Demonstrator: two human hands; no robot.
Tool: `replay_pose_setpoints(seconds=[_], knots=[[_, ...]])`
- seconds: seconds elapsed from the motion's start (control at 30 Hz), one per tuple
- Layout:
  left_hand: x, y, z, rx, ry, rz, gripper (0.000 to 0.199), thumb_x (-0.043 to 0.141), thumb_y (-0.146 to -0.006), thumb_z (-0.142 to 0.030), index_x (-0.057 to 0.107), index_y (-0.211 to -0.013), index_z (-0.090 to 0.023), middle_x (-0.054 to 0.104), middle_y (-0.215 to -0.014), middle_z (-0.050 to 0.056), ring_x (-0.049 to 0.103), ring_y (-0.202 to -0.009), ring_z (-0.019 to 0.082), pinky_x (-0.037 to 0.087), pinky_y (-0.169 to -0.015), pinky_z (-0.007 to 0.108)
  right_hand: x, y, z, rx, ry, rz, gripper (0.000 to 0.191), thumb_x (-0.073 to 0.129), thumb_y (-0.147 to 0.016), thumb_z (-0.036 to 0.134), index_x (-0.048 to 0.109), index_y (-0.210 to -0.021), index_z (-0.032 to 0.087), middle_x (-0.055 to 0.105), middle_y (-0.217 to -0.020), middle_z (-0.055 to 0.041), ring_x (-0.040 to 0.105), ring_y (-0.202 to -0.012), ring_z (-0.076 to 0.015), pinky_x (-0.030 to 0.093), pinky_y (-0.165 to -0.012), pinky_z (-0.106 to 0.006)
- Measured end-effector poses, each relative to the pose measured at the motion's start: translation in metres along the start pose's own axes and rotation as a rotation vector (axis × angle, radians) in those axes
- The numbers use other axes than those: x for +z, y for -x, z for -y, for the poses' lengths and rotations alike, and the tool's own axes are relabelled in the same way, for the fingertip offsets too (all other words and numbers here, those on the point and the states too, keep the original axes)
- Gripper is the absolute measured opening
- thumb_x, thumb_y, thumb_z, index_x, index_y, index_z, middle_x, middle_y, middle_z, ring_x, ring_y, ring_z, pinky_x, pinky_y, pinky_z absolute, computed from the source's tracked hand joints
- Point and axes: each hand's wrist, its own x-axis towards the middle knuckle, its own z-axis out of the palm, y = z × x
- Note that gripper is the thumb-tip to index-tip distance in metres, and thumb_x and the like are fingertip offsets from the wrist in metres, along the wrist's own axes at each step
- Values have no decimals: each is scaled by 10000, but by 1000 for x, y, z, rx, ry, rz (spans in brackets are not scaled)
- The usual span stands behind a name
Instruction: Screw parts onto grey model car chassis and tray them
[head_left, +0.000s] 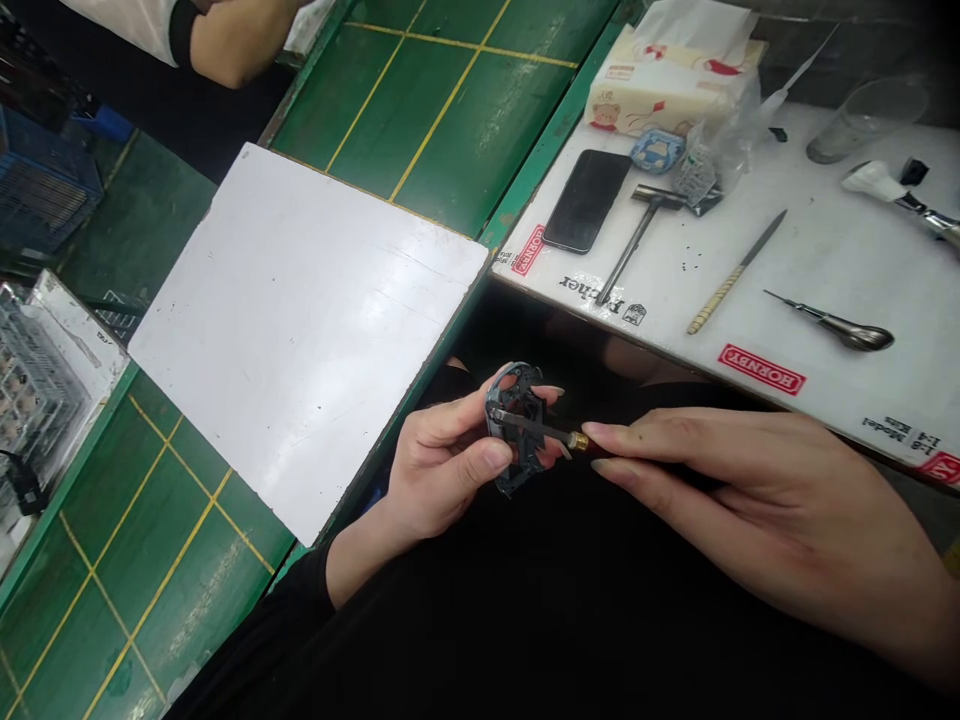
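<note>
My left hand [446, 460] grips a dark grey-blue, frame-like part [517, 385] with openings in it, held above my lap. Between the thumb and fingers of my right hand [757, 505] is a thin flat metal tool [536, 427] with a brass-coloured collar; the rest of its handle is hidden by the fingers. The tool's blade reaches into the part and lies against its inner left side. Both hands are in front of the gap by the right worktable's edge.
On the right worktable [660, 320] lie a phone [587, 200], a T-shaped hammer [634, 245], a file [739, 270], a pointed metal tool [832, 325] and a tissue box [667, 75]. A white board [307, 320] covers part of the green surface [450, 110]. Another person's arm [236, 40] is top left.
</note>
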Motion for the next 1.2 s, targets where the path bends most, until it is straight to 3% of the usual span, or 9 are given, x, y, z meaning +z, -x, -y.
replay_pose_setpoints(seconds=[0.23,0.37,0.57,0.8,1.0,1.2], knots=[[12,-5,-6,0,154,-21,427,957,-1150,-433,935,-1572,-367,915,-1606,149,988,-1138,371,841,-1022,574,-5,4,-1,14,62,-13,216,796,-1259,264,906,-1424,349,978,-1151,1,929,-876,-211,686,-721,-310],[15,-9,-5,-52,249,35,385,957,-1155,-452,959,-1498,-276,925,-1571,181,988,-1060,324,835,-937,464,-6,9,0,31,79,-84,268,801,-1257,265,894,-1482,377,971,-1226,-16,935,-959,-236,705,-768,-336],[13,-5,-7,-124,305,83,426,934,-1170,-498,952,-1491,-218,926,-1554,210,981,-1010,297,819,-871,396,-8,5,2,-54,21,-65,363,812,-1217,147,899,-1492,368,930,-1151,15,895,-886,-181,709,-773,-295],[12,-6,-3,-111,344,143,435,889,-1203,-488,931,-1524,-196,899,-1605,241,981,-1030,287,815,-884,380,-12,0,2,-77,-15,-49,436,817,-1189,93,916,-1495,388,928,-1125,26,903,-907,-191,723,-774,-301],[13,-3,-8,-174,265,82,428,937,-1152,-512,943,-1482,-240,901,-1604,228,974,-987,327,806,-840,444,-14,4,2,-39,-4,-52,531,811,-1197,137,897,-1580,494,925,-1126,29,893,-888,-224,729,-740,-352],[16,-4,-10,-197,272,64,431,951,-1133,-528,937,-1503,-306,920,-1573,195,963,-946,330,792,-804,477,-15,4,0,-19,-17,-42,549,819,-1181,132,890,-1578,505,923,-1105,20,886,-861,-238,718,-706,-375]])
